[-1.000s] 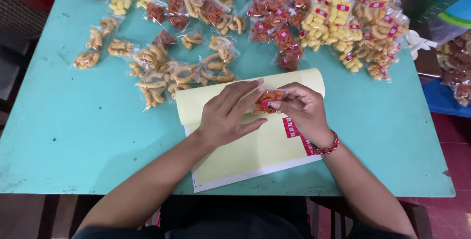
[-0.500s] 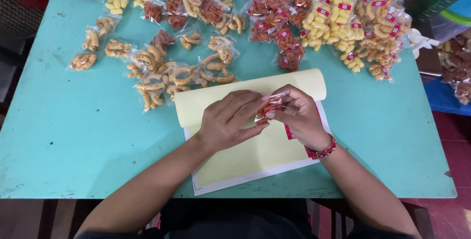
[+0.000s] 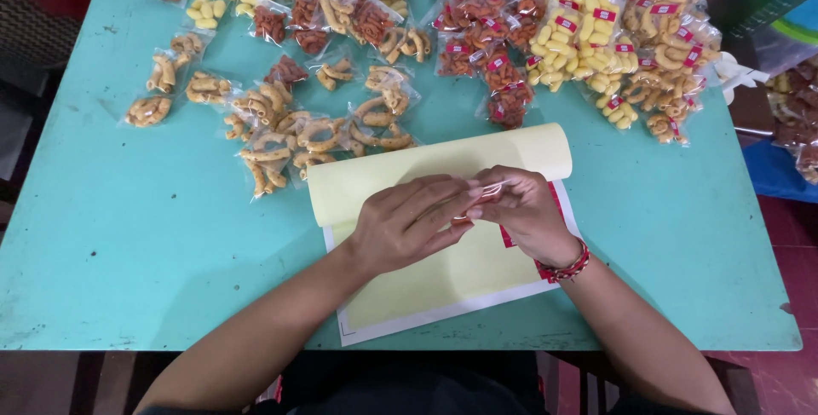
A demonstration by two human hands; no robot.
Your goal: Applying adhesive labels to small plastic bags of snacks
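Nearest the camera, two bare forearms are extended from 6 o'clock over a turquoise tabletop (image 3: 128, 279). A pale yellow sheet (image 3: 426, 279), curled up along its far edge, is laid on a white backing sheet (image 3: 409, 323) at the centre of the view. Above this sheet the left hand (image 3: 407, 221) and the right hand (image 3: 521, 210) are brought together, their fingertips touching. A small clear snack packet (image 3: 487, 190) is pinched between the closed fingers of both hands; most of it is hidden by them, so its contents cannot be told. A red beaded bracelet (image 3: 564, 267) is worn on the right wrist, and red stickers (image 3: 558, 202) are partly seen on the backing sheet just beyond the right hand, at about 3 o'clock of the sheet. Farther off, at 11 o'clock, clear packets of tan curled snacks (image 3: 281, 138) are scattered without labels. At 12 o'clock, packets of reddish-brown snacks (image 3: 358, 19) are spread. At 1 o'clock, packets bearing red labels (image 3: 596, 31) are heaped, yellow and orange pieces being visible inside. At the far right edge, at 2 o'clock, a blue surface (image 3: 780, 172) carrying more bags is partly seen.
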